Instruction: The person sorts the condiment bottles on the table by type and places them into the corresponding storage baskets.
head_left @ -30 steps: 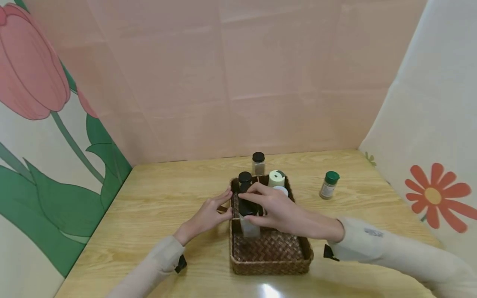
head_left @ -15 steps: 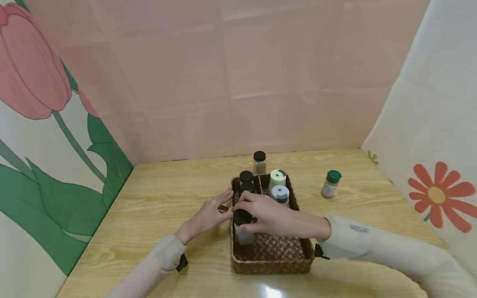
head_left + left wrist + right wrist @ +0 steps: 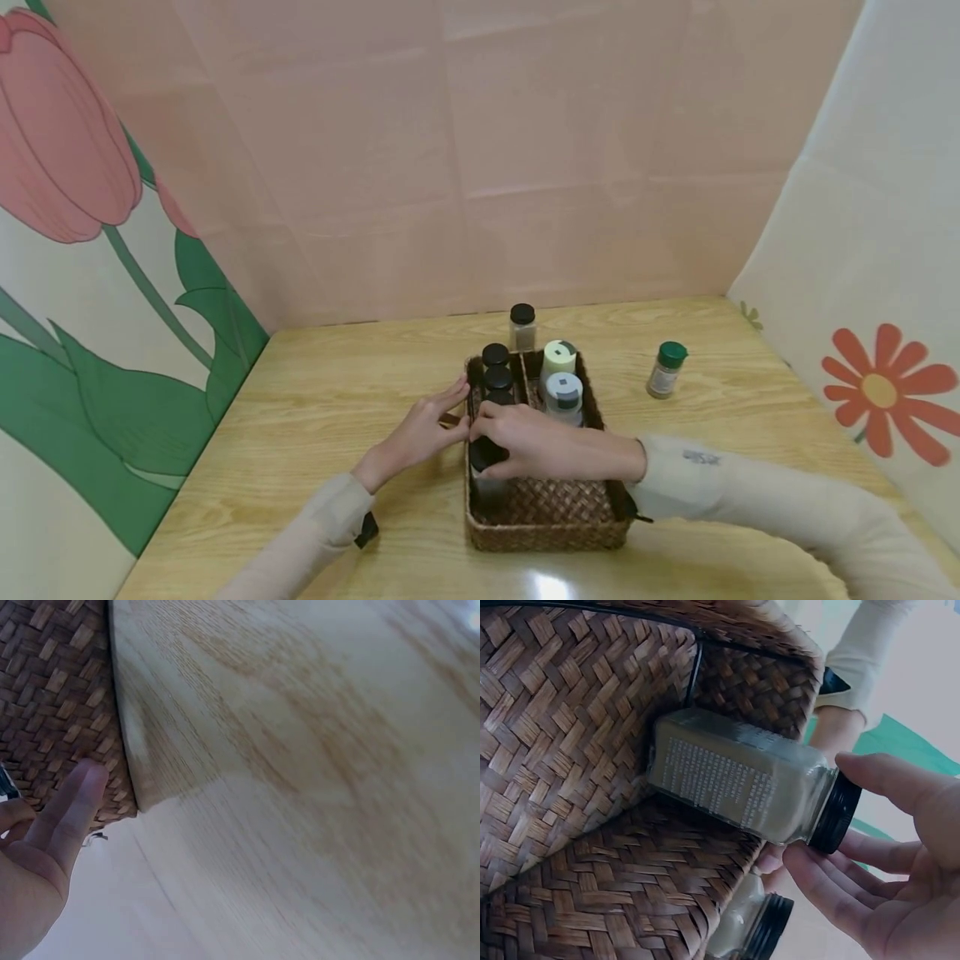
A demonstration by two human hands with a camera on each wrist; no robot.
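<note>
My right hand (image 3: 525, 442) pinches the black lid of a clear square spice jar (image 3: 712, 772) between thumb and fingers. The jar, filled with pale powder and printed with white text, is down inside the front compartment of a brown woven basket (image 3: 547, 537), by its left wall. Straight fingers of my left hand (image 3: 416, 429) touch the basket's outer left side; the left wrist view shows the fingertips (image 3: 94, 780) against the weave. Behind the divider, several black-lidded jars (image 3: 497, 379) stand in the left section. A jar with a white lid (image 3: 563, 390) and one with a yellow-green lid (image 3: 559, 357) stand right.
A black-lidded jar (image 3: 522, 329) stands on the wooden table (image 3: 337, 375) behind the basket. To the basket's right is a green-lidded spice jar (image 3: 666, 372). A pink sheet (image 3: 450, 167) hangs at the back, with flower-printed sheets at both sides.
My right hand has carried the black-lidded jar toward me and left, then lowered it into the front compartment. The white-lidded jar has come into fuller view. My left hand has stayed put.
</note>
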